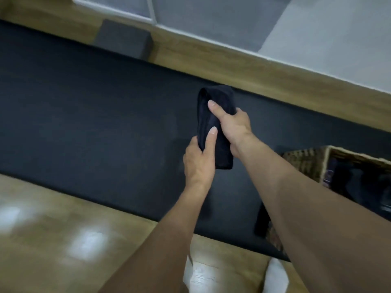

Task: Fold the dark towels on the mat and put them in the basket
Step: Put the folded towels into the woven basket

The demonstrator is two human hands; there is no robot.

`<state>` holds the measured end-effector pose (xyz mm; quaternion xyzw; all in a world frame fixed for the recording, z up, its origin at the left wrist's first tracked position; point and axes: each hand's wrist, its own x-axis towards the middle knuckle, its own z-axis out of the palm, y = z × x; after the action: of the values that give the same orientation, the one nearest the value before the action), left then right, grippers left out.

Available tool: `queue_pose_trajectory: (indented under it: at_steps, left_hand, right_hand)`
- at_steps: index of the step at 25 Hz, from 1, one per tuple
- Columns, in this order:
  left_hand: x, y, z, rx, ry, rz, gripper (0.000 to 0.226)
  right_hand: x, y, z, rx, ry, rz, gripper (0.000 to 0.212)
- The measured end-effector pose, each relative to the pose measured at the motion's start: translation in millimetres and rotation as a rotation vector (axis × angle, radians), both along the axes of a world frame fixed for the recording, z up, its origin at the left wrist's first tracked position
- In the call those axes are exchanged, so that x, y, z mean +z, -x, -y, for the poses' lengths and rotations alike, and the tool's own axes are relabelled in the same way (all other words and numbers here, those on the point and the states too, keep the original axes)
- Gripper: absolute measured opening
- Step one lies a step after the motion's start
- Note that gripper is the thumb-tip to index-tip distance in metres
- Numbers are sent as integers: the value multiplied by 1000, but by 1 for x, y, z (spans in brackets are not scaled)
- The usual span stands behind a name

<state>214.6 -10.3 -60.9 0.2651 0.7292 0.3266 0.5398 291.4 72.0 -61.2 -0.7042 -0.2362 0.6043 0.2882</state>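
A dark mat (95,106) crosses the wooden floor (53,240); both hands grip a folded towel (218,98).

The brown woven basket (306,163) ran off the right edge, its inside too dark to tell. The folded black towel (220,96) hid the fingers of the left hand (196,159) and right hand (234,125).

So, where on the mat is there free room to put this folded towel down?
The mat is bare left of the left hand, from the grey block down to the near wooden floor. A narrower patch lies between the towel and the basket. Crowded: the right end, around the basket.
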Motion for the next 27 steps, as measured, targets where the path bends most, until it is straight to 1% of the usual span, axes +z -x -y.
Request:
queue_pose_trajectory:
  at_steps: [2,4,6,9,11,13,16,17,20,22,23,25,27]
  left_hand:
    - [20,-52,11,-35,-40,4,49]
    - [36,-113,27,-87,-69,27,47]
    - [46,-178,48,-142,-75,53,48]
    - [52,-272,82,-246,-51,75,50]
    - [50,-323,101,-309,-8,102,45]
    - [44,-377,118,-394,59,99,36]
    - [31,-445,140,-540,166,93,25]
    - [26,-465,146,-588,187,98,26]
    - [8,-506,161,-733,230,88,42]
    - [-10,-526,166,-830,205,-10,43]
    - [-19,-534,167,-873,169,-92,43]
    - [-36,-546,165,-971,47,-343,46]
    - [-51,-549,162,-996,-105,-571,57]
  right_hand:
    - [26,-53,16,-11,-24,25,54]
    - [49,-116,41,-55,-51,93,45]
    - [61,-183,69,-116,-61,152,39]
    - [66,-281,115,-224,-67,201,39]
    - [65,-334,141,-271,-42,235,41]
    - [60,-391,170,-320,-14,258,40]
    - [39,-463,212,-373,43,291,38]
    - [31,-483,223,-399,56,315,37]
    - [4,-529,246,-465,74,389,36]
    - [-20,-553,251,-459,71,418,35]
    - [-32,-560,250,-442,69,431,36]
    - [-55,-570,243,-420,47,450,41]
    - [-73,-574,233,-393,25,461,45]
